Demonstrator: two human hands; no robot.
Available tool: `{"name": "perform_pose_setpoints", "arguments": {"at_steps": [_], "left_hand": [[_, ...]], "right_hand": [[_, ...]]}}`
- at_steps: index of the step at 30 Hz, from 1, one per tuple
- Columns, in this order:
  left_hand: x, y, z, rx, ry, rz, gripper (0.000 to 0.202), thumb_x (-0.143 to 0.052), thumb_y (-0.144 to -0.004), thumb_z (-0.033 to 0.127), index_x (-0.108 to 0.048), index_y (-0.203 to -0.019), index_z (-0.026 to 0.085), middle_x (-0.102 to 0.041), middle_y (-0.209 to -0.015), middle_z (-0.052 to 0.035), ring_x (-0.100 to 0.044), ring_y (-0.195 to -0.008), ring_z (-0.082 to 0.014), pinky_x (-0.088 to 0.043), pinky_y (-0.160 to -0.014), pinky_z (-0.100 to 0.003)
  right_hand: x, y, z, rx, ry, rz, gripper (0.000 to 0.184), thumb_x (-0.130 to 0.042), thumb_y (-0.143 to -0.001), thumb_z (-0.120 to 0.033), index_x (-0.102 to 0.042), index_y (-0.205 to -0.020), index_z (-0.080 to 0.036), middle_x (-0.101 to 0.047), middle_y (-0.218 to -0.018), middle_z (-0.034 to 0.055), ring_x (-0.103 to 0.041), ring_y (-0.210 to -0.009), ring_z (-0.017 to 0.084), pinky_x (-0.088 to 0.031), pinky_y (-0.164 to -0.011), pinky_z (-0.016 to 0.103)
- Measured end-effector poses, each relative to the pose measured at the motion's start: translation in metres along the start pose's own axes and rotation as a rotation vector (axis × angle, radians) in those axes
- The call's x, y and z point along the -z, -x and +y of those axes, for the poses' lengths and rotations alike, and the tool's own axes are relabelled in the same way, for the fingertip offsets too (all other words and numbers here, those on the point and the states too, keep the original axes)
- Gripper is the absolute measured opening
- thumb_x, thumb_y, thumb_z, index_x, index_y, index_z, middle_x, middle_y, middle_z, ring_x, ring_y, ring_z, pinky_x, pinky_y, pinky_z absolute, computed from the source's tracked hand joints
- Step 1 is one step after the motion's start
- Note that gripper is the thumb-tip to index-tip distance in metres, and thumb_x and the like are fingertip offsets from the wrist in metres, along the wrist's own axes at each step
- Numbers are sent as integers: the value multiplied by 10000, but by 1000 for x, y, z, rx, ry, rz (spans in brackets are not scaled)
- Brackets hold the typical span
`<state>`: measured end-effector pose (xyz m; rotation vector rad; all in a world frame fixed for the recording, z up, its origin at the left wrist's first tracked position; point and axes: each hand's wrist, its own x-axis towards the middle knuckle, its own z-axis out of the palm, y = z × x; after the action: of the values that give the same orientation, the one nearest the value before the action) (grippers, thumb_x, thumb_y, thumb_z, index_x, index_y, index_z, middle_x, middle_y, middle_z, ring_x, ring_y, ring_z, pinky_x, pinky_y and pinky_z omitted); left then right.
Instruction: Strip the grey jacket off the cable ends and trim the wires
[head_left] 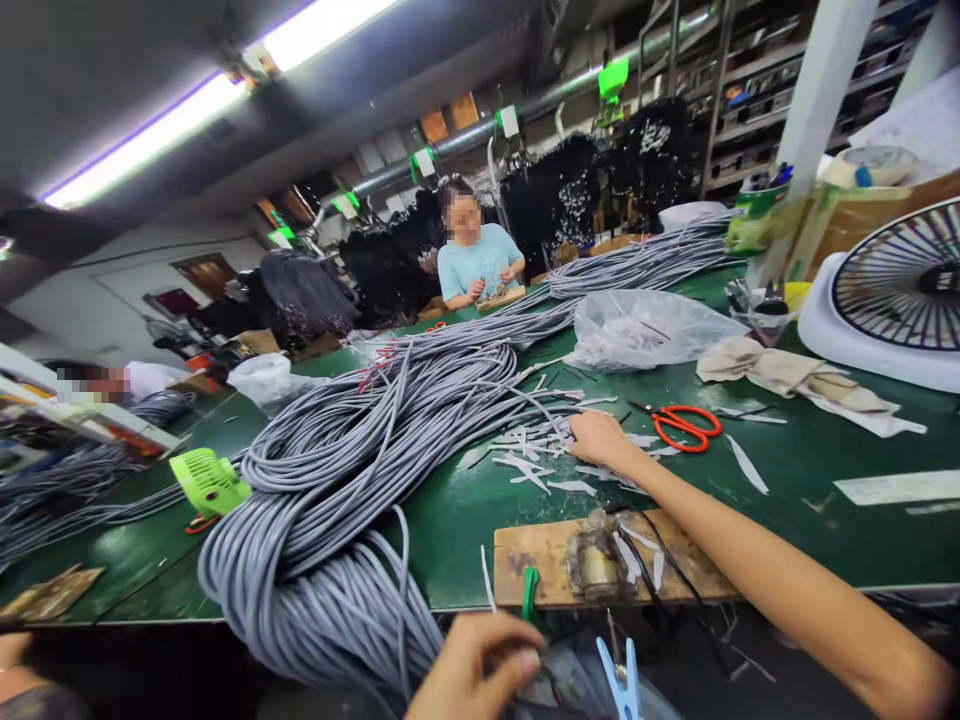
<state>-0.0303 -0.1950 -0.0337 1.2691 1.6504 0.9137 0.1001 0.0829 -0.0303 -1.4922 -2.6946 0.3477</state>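
Nearby, I see the left hand (480,662), fingers narrowly curled, contents unclear; beyond, the right hand (598,440), grip I can't tell, has fingers nearer the grey cable bundle (352,440) just left, long axis near-left to far-right.

Right hand (598,440) reaches forward; left hand (480,668) curls.

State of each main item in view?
White strips: scattered loose
Grey cables: coiled, heaped
Left hand: half-curled, hold unclear
Right hand: among strips, hold unclear
Scissors by right hand: lying flat
White fan: running or not unclear
Green fan: likewise unclear
Ceiling lights: lit
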Motion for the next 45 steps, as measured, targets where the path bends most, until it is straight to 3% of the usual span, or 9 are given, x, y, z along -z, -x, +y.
{"name": "perform_pose_setpoints", "arguments": {"at_steps": [4, 7, 12, 17, 20, 24, 29, 38, 45], "left_hand": [[47, -111, 19, -190, -550, 179, 199, -489, -802, 283, -662, -827, 187, -672, -822, -53, -610, -769, -189, -465, -737, -304], [61, -185, 23, -208, -654, 351, 189, -507, -771, 210, -630, -900, 146, -636, -972, -111, -568, -919, -227, -400, -859, -367], [53, -243, 15, -222, -746, 564, 139, -544, -737, 229, -589, -816, 124, -596, -940, -153, -489, -1002, -315, -350, -854, -474], [67, -246, 24, -325, -722, 686, 185, -387, -837, 241, -544, -867, 148, -580, -898, -129, -540, -912, -258, -379, -830, -398], [68, -241, 43, -467, -698, 614, 219, -356, -854, 222, -532, -963, 152, -599, -903, -108, -569, -859, -225, -406, -802, -352], [33, -228, 69, -709, -680, 384, 221, -403, -838, 176, -561, -993, 177, -604, -914, -69, -567, -869, -173, -422, -792, -287], [-15, -200, 83, -931, -567, 191, 217, -422, -842, 171, -581, -990, 167, -583, -896, -74, -557, -819, -148, -433, -735, -258], [-34, -165, 85, -657, -378, 349, 322, -403, -867, 278, -656, -709, 154, -493, -482, 19, -427, -450, -87, -293, -466, -211], [-38, -168, 79, -764, -304, 395, 199, -457, -830, 202, -627, -899, 125, -613, -644, -29, -534, -544, -110, -393, -551, -212]], "right_hand": [[6, 10, 12, -21, 21, 30, 213, -449, -859, -200, -587, -995, -112, -614, -987, 143, -597, -903, 223, -465, -727, 332], [13, 16, 21, -16, 23, 82, 250, -408, -814, -100, -606, -966, -112, -642, -929, 181, -618, -885, 265, -447, -671, 310], [22, 18, 30, -57, 17, 187, 300, -381, -770, -48, -581, -988, -95, -655, -874, 189, -630, -841, 281, -435, -644, 317], [34, 20, 34, -111, -55, 305, 288, -377, -801, -84, -550, -1028, -122, -648, -893, 160, -624, -816, 236, -405, -648, 281], [44, 22, 36, -80, -131, 370, 245, -380, -858, -231, -580, -994, -193, -649, -890, 84, -610, -793, 173, -380, -632, 238], [50, 25, 35, 49, -539, 478, 341, -498, -767, -478, -648, -883, -195, -622, -645, 12, -573, -620, 144, -358, -531, 223], [54, 35, 24, 312, -1180, 446, 310, -576, -716, -409, -655, -798, -121, -643, -684, 33, -571, -581, 120, -427, -545, 221], [68, 52, 30, 351, -1298, 358, 287, -671, -656, -349, -679, -841, -130, -624, -637, 11, -548, -567, 100, -419, -514, 200], [62, 49, 19, 282, -1303, 438, 227, -658, -681, -353, -615, -638, -134, -589, -544, -8, -540, -522, 99, -427, -524, 207]]}}
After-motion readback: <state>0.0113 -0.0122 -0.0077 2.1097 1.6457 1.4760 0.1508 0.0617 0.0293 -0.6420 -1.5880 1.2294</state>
